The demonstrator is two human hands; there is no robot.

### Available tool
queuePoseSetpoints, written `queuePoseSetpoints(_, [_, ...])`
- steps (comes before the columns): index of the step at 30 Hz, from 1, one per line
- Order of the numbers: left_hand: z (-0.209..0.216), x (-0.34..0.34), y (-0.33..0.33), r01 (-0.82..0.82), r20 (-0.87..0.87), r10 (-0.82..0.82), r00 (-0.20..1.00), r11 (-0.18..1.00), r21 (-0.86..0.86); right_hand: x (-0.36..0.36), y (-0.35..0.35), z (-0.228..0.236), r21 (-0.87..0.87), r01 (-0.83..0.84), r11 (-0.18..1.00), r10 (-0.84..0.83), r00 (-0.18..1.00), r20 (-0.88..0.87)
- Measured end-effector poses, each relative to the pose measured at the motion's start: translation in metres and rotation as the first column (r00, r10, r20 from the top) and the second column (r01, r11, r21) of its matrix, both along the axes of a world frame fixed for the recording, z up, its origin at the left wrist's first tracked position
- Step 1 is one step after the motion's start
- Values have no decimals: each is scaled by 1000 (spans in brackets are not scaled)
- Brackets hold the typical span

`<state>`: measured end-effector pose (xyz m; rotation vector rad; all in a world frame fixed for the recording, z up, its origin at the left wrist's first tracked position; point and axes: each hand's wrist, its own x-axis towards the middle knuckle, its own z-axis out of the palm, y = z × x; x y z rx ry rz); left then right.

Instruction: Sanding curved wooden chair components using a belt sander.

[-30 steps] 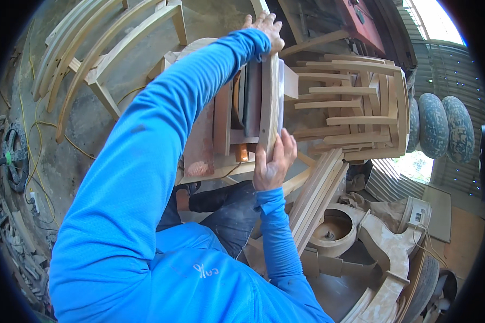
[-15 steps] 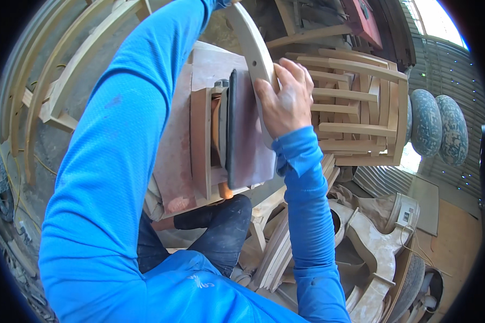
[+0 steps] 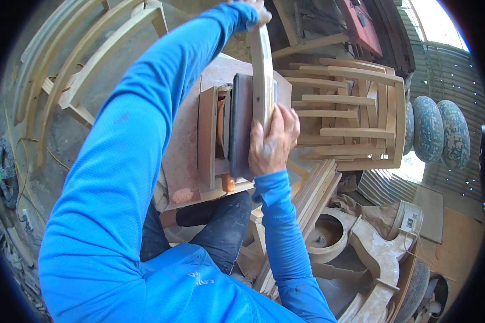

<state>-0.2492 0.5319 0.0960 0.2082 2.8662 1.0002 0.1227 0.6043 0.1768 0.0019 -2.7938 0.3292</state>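
A pale, slightly curved wooden piece [image 3: 262, 75] with a small hole in its side runs lengthwise in front of me. My left hand [image 3: 259, 11] is closed on its far end, partly cut off by the top edge of the picture. Around the near end my right hand [image 3: 274, 142] is closed, thumb on the left and fingers on the right. The wood lies along the right side of an upright sanding pad [image 3: 241, 121] with a dark edge; whether they touch is hard to tell. A wooden bracket [image 3: 206, 142] holds the pad's machine on a reddish board [image 3: 180, 183].
Stacked wooden frames [image 3: 355, 99] stand to the right, with two mottled round rollers [image 3: 428, 126] beyond. Long curved wooden parts [image 3: 65, 89] lean at the far left. A pale cast machine housing [image 3: 379, 253] sits at the lower right. A yellow cable [image 3: 23, 177] trails across the floor.
Both hands have brought the wooden piece nearer and turned it more upright in the picture. My right hand has moved down and slightly left; my left hand has come further into view.
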Motion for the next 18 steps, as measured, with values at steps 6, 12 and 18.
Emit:
queuePoseSetpoints(6, [67, 171, -21, 99, 0, -100, 995, 983, -153, 141, 0, -1, -107, 94, 990, -90, 995, 42])
queuePoseSetpoints(12, [85, 333, 2, 146, -107, -177, 978, 959, -245, 301, 28, -32, -369, 152, 917, -91, 980, 178])
queuePoseSetpoints(18, [85, 481, 1, 205, -192, -247, 950, 955, -216, 451, 52, -46, -451, 240, 860, -101, 945, 309])
